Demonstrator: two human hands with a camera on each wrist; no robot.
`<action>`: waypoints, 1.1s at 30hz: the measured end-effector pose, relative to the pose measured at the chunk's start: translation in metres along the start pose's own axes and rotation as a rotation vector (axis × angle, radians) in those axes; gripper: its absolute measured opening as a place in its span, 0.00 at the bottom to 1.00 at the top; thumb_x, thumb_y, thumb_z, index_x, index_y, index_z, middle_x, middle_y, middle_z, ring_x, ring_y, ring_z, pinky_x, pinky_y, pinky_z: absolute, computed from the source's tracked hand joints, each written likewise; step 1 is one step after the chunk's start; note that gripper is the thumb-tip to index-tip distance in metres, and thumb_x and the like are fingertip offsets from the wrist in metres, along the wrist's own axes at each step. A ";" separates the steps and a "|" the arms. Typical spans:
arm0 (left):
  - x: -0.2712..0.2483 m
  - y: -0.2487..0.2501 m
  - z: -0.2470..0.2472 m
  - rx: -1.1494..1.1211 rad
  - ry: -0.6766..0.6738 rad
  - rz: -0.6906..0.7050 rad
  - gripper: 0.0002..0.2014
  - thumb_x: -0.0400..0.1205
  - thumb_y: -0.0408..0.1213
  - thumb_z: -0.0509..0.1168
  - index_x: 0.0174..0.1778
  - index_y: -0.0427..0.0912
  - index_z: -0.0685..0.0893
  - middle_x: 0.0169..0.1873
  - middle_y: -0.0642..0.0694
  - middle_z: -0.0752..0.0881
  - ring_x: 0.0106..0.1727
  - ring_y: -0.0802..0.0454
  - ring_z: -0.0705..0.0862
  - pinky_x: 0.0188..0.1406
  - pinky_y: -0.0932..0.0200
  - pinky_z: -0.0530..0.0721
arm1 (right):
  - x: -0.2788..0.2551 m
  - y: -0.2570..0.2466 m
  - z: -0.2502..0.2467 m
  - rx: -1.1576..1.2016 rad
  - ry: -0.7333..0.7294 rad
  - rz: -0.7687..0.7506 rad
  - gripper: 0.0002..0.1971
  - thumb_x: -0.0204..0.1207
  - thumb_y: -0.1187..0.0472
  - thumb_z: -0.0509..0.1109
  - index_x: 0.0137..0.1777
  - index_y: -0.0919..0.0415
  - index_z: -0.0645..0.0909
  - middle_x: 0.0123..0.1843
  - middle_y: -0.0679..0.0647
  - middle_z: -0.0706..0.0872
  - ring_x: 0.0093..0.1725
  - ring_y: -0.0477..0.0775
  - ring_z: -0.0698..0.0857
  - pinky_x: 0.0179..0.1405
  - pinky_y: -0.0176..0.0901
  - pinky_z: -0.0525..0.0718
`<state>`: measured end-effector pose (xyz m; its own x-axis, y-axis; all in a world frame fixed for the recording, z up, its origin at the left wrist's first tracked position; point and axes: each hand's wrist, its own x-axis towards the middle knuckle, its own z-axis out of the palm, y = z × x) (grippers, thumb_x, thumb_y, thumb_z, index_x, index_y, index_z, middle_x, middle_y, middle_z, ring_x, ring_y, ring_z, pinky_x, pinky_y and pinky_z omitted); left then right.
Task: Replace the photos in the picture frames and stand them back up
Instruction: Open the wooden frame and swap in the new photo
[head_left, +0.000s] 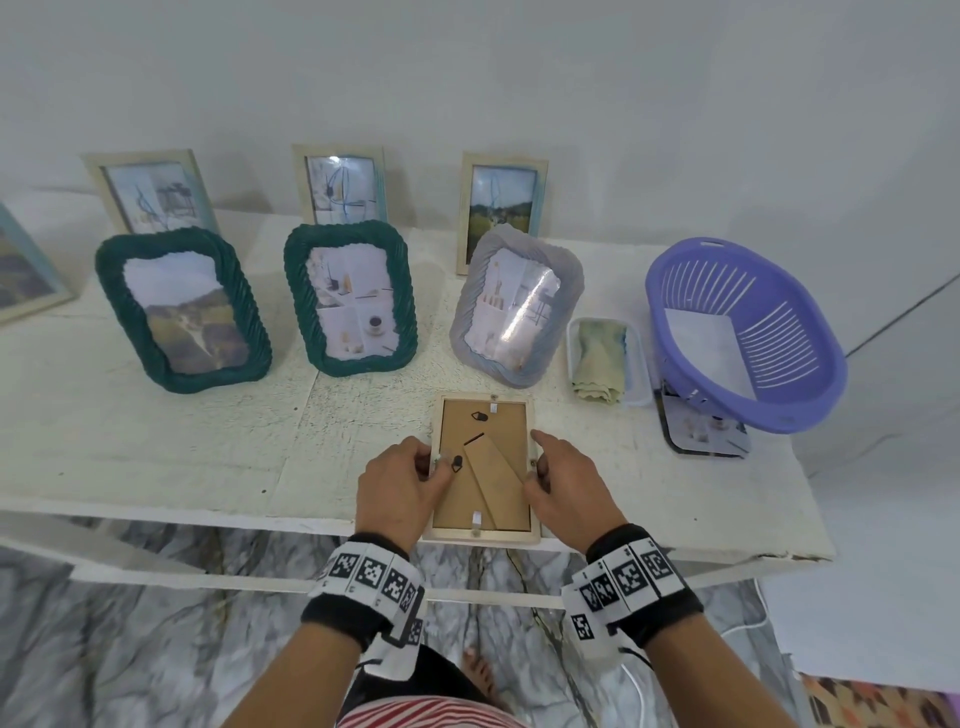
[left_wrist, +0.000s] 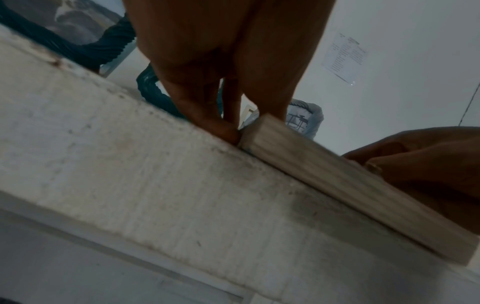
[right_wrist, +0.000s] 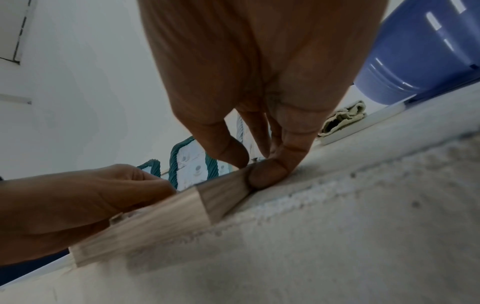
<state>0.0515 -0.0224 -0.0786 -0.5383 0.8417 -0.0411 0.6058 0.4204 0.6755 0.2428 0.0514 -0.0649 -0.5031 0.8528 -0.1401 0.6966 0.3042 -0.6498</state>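
Note:
A pale wooden picture frame lies face down at the front edge of the white table. Its brown backing board and folded easel leg face up. My left hand grips the frame's left rail, its thumb and fingers curled at a small tab there. My right hand holds the right rail, with the thumb on the backing and the index finger stretched along the edge. In the left wrist view the fingers curl at the corner of the frame. In the right wrist view thumb and finger pinch the frame.
Two green rope frames and a grey one stand mid-table, with pale frames behind. At the right sit a clear tub with a folded cloth and a tilted purple basket resting on a flat dark-edged photo panel.

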 end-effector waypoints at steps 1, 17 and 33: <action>0.000 0.002 0.001 0.026 0.005 -0.016 0.14 0.80 0.53 0.69 0.43 0.44 0.84 0.35 0.52 0.87 0.38 0.52 0.84 0.40 0.57 0.80 | -0.001 0.000 0.000 -0.003 0.001 -0.005 0.27 0.80 0.63 0.63 0.79 0.63 0.65 0.49 0.52 0.77 0.50 0.50 0.76 0.53 0.42 0.76; 0.005 0.000 -0.002 0.016 -0.063 -0.017 0.14 0.77 0.53 0.70 0.41 0.45 0.79 0.34 0.51 0.85 0.39 0.51 0.83 0.41 0.53 0.84 | 0.005 -0.002 -0.006 -0.099 -0.025 -0.004 0.23 0.79 0.57 0.65 0.72 0.65 0.72 0.42 0.50 0.80 0.43 0.50 0.79 0.48 0.43 0.80; -0.005 -0.015 -0.008 -0.195 -0.079 0.025 0.10 0.77 0.48 0.74 0.41 0.48 0.82 0.33 0.54 0.86 0.37 0.60 0.84 0.37 0.69 0.80 | 0.074 -0.035 -0.009 -0.453 -0.033 -0.027 0.20 0.80 0.45 0.65 0.56 0.63 0.78 0.60 0.60 0.75 0.53 0.61 0.80 0.45 0.47 0.79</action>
<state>0.0403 -0.0359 -0.0831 -0.4726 0.8781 -0.0749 0.4890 0.3320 0.8067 0.1855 0.1078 -0.0455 -0.5351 0.8302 -0.1565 0.8329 0.4875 -0.2618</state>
